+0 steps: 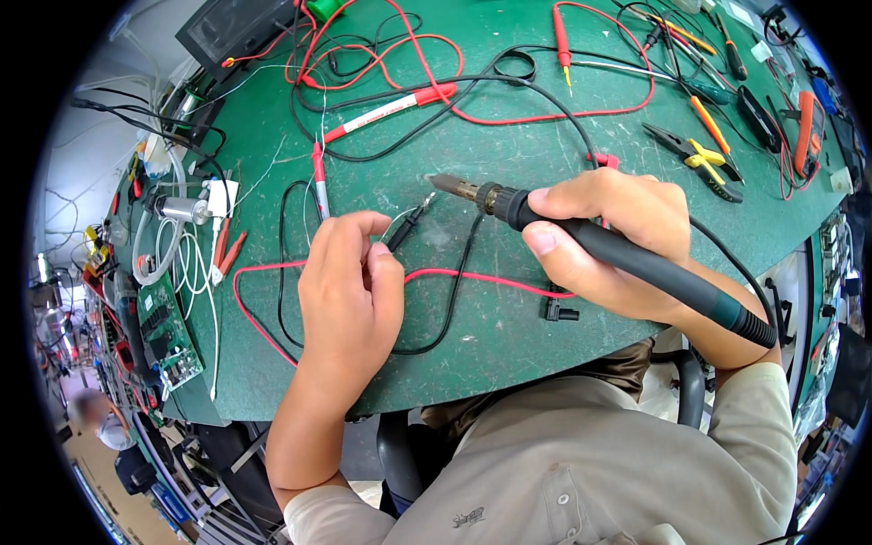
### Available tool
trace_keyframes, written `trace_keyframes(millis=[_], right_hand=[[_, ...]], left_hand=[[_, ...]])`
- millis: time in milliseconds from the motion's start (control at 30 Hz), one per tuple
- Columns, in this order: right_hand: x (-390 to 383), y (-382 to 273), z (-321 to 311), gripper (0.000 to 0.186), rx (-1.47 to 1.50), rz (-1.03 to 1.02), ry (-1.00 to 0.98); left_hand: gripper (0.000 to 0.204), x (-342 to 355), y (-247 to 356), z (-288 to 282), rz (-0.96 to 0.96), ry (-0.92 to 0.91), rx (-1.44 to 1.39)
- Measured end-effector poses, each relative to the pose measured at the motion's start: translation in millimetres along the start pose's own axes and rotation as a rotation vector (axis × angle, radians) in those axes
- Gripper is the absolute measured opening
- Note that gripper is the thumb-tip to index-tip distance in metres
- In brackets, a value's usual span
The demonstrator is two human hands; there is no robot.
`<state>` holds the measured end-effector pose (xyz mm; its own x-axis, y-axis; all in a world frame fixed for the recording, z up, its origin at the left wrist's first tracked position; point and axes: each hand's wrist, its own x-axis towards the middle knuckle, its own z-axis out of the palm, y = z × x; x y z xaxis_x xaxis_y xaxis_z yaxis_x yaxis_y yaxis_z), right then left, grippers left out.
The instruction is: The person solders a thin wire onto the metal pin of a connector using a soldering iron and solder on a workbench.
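While a broad green table [518, 336] spreads beneath everything, red leads [500, 276] and black leads [459, 282] loop across much of its top. Over the near part, a dark-handled soldering iron [627, 257] slants down to the left, gripped firmly between the thumb and fingers of the right hand [636, 204], its metal tip at the middle of the table. Left of it, the left hand [350, 295] is curled, thumb and forefinger drawn close around a thin wire; the inner fingers are hidden. Toward the left edge lies a green circuit board [168, 331], and over on the right sit yellow-and-black pliers [704, 161] with their jaws slightly parted. Beyond the left hand rests a red-and-white stick [377, 115], and farther up, a red probe [561, 41] points its yellow tip toward the person. Smaller, a black probe [407, 229] lies between the hands, its bare metal end just beside the iron's tip; whether they touch, I cannot tell. Finest of all, the thin silvery wire [400, 216] arcs from the left fingertips toward that end.
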<state>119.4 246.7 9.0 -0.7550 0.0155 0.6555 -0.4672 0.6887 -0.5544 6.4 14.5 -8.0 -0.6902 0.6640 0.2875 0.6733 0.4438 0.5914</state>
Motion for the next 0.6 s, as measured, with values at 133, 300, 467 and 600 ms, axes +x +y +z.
trace_keyframes(millis=[133,300,467,600], right_hand=[[-1,-2,4,0.018,0.066,0.038,-0.014],[-3,0,7,0.017,0.048,0.032,0.001],[-4,1,7,0.019,0.055,0.012,0.008],[-5,0,14,0.016,0.062,0.039,0.054]], left_hand=[[0.016,0,0,-1,0.123,0.002,0.066],[0.020,-1,5,-1,0.044,-0.025,0.099],[0.021,0,6,2,0.088,0.014,0.161],[0.023,-1,8,6,0.074,0.033,0.212]])
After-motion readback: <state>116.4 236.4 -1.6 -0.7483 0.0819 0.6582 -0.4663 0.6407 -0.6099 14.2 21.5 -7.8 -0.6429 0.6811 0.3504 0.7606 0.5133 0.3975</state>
